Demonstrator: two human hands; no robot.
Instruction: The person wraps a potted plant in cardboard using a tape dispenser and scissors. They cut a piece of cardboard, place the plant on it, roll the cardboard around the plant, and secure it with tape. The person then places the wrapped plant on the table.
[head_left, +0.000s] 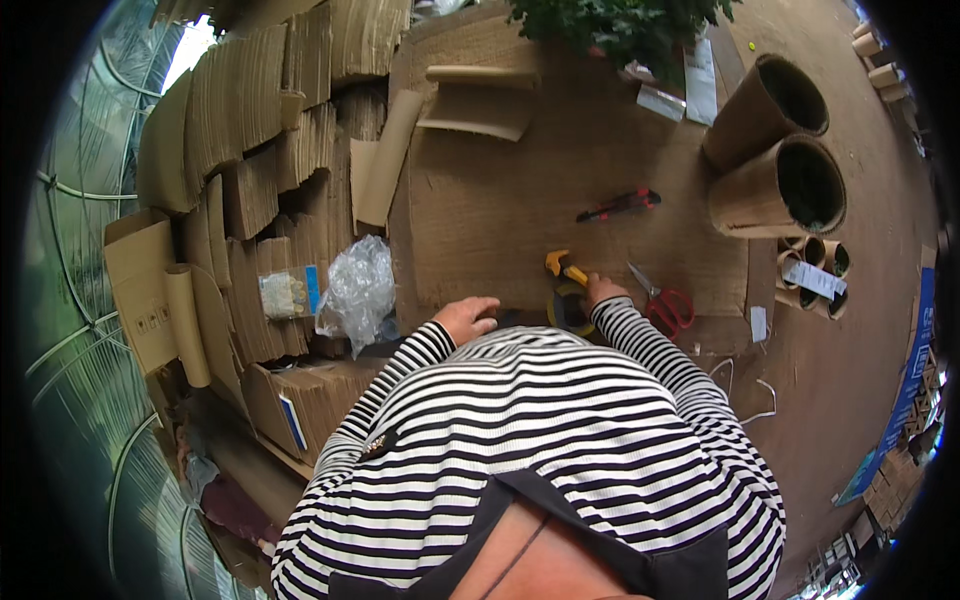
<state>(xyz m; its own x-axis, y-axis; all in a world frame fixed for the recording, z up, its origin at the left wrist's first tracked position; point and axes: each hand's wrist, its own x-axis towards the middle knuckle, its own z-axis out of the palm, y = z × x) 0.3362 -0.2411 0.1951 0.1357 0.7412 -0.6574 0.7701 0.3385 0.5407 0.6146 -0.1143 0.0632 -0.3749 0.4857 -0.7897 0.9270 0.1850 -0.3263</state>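
On a cardboard-covered table (487, 225), my right hand (606, 291) touches the handle end of a yellow tool (566, 265); its exact kind and how firmly I hold it are unclear. My left hand (466, 318) rests at the near edge, fingers slightly spread, holding nothing visible. A roll of tape (559, 306) lies between my hands, partly under the yellow tool. Red-handled scissors (670, 311) lie just right of my right hand, blades pointing away. Farther out lies a black and red utility knife (619, 205). Curled cardboard pieces (480, 112) lie at the far left of the table.
Stacked flattened cardboard (240, 112) and crumpled clear plastic (360, 285) are at the left. Green foliage (622, 22) is at the far edge. Two large cardboard tubes (780, 184) and several small ones (814, 281) stand right. Part of another person (232, 506) shows lower left.
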